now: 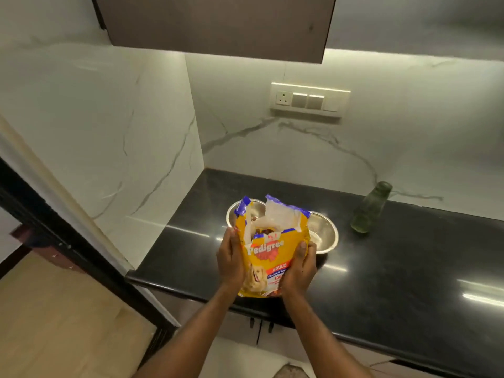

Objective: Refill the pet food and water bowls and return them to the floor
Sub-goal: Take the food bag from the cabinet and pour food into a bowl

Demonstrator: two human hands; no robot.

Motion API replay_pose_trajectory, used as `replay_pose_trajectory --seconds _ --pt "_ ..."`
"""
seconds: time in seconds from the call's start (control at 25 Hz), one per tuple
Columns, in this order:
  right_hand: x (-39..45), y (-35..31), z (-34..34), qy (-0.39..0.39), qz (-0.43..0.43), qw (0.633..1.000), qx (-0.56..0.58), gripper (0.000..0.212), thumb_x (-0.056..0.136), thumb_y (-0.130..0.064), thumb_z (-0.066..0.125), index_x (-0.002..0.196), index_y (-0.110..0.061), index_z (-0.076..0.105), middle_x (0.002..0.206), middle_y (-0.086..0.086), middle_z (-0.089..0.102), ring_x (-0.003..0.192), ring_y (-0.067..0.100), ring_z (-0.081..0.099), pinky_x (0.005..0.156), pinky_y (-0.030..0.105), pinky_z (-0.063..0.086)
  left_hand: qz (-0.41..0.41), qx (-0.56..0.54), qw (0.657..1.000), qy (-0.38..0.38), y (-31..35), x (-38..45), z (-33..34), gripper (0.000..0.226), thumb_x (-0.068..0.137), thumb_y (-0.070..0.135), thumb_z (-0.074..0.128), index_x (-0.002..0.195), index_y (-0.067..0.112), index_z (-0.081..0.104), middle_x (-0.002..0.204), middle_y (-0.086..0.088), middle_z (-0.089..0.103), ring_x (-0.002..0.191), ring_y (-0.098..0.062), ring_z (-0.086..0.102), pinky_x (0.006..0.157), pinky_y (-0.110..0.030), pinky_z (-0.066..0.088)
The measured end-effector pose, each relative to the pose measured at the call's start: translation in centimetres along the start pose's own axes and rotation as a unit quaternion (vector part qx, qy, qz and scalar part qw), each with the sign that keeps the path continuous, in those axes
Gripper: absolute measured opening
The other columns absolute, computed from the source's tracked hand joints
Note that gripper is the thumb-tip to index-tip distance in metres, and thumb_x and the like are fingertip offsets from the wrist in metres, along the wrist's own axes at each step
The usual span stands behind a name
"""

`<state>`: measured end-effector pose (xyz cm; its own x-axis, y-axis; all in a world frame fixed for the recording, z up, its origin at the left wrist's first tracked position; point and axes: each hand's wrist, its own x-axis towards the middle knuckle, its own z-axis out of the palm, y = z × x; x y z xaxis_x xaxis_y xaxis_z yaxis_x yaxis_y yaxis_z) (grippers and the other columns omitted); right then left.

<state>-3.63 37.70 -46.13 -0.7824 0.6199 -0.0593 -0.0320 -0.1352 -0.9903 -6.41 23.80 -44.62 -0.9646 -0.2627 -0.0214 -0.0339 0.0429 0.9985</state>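
A yellow Pedigree pet food bag point(268, 255) with a torn-open top is held upright over the black countertop point(395, 268). My left hand point(230, 259) grips its left side and my right hand point(298, 268) grips its right side. Brown kibble shows inside the opening. Behind the bag stand two steel bowls side by side: the left bowl point(234, 212) and the right bowl point(324, 233), both partly hidden by the bag. I cannot tell what the bowls hold.
A green glass bottle point(371, 208) stands on the counter at the right of the bowls. A switch panel point(309, 100) sits on the marble wall, under a dark upper cabinet point(218, 23). A wooden floor point(60, 323) and a dark door frame lie at the left.
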Motion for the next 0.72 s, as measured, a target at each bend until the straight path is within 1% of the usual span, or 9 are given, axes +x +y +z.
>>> replay_pose_trajectory --seconds 0.08,0.2,0.32,0.4,0.48,0.56,0.64,0.68,0.72 --pt "1.5 2.9 -0.4 -0.035 0.014 0.999 -0.023 0.017 0.111 -0.033 0.047 0.118 -0.031 0.062 0.101 -0.014 0.080 0.089 0.009 0.078 0.081 0.041 0.067 -0.014 0.020 0.999 -0.027 -4.2 1.5 -0.4 0.032 0.108 0.054 0.044 0.098 0.034 0.067 0.090 -0.006 0.077 0.087 -0.031 0.078 0.079 -0.063 0.064" --pt "3.0 3.5 -0.8 -0.062 0.032 0.997 -0.030 0.022 0.108 -0.042 0.049 0.121 -0.030 0.063 0.104 -0.011 0.079 0.094 0.013 0.076 0.080 0.035 0.065 -0.034 0.017 0.998 -0.043 -5.8 2.6 -1.0 0.045 0.099 0.073 0.044 0.098 0.035 0.070 0.092 -0.007 0.077 0.087 -0.028 0.077 0.082 -0.066 0.062" --pt "5.3 -0.4 0.2 -0.016 -0.007 0.996 -0.084 0.038 0.103 -0.060 0.045 0.122 -0.035 0.066 0.109 -0.008 0.078 0.102 0.014 0.074 0.091 0.049 0.061 -0.004 -0.052 0.999 -0.008 -1.1 4.7 -0.2 0.043 0.106 0.057 0.035 0.118 0.032 0.068 0.112 0.010 0.078 0.109 -0.020 0.076 0.095 -0.042 0.064" --pt "7.1 -4.5 1.5 -0.011 -0.104 0.988 -0.115 0.031 0.105 -0.047 0.049 0.118 -0.027 0.069 0.112 -0.007 0.076 0.105 0.016 0.071 0.092 0.044 0.058 0.092 0.025 0.995 -0.035 4.4 6.5 0.7 0.040 0.109 0.039 0.038 0.134 0.020 0.063 0.122 0.023 0.072 0.118 -0.003 0.069 0.094 -0.019 0.059" --pt "8.5 -8.3 3.3 -0.097 -0.228 0.950 -0.190 0.023 0.105 -0.028 0.054 0.110 -0.017 0.073 0.106 -0.004 0.075 0.099 0.014 0.070 0.085 0.033 0.056 0.209 0.242 0.940 -0.118 9.0 7.3 1.9 0.038 0.107 0.037 0.045 0.136 0.021 0.064 0.128 0.017 0.068 0.120 -0.001 0.063 0.098 -0.019 0.054" --pt "8.7 -9.8 5.0 -0.228 -0.314 0.863 -0.324 0.020 0.105 -0.019 0.054 0.111 -0.016 0.073 0.107 -0.001 0.075 0.099 0.015 0.068 0.087 0.033 0.055 0.281 0.479 0.807 -0.202 9.6 6.8 2.8 0.043 0.106 0.041 0.048 0.141 0.020 0.062 0.138 0.003 0.067 0.130 -0.012 0.060 0.113 -0.032 0.047" --pt "8.7 -8.3 5.0 -0.295 -0.357 0.749 -0.474 0.028 0.105 -0.028 0.051 0.127 -0.022 0.068 0.127 -0.002 0.072 0.120 0.018 0.064 0.104 0.042 0.052 0.291 0.617 0.692 -0.237 7.3 6.2 2.1 0.055 0.107 0.046 0.046 0.152 0.016 0.052 0.153 -0.005 0.060 0.145 -0.022 0.052 0.124 -0.043 0.038" --pt "8.7 -6.6 4.2 -0.303 -0.345 0.714 -0.528 0.037 0.105 -0.036 0.049 0.139 -0.025 0.062 0.143 -0.003 0.065 0.136 0.019 0.056 0.115 0.049 0.046 0.278 0.634 0.683 -0.234 5.7 6.1 1.0 0.058 0.109 0.049 0.041 0.157 0.016 0.048 0.159 -0.007 0.055 0.151 -0.024 0.047 0.127 -0.046 0.034" --pt "8.8 -4.9 3.0 -0.310 -0.313 0.711 -0.549 0.047 0.106 -0.043 0.046 0.149 -0.028 0.053 0.157 -0.004 0.054 0.150 0.019 0.044 0.123 0.054 0.037 0.252 0.626 0.705 -0.220 4.1 6.1 -0.4 0.061 0.110 0.053 0.035 0.159 0.017 0.046 0.162 -0.006 0.052 0.154 -0.023 0.044 0.128 -0.046 0.032"
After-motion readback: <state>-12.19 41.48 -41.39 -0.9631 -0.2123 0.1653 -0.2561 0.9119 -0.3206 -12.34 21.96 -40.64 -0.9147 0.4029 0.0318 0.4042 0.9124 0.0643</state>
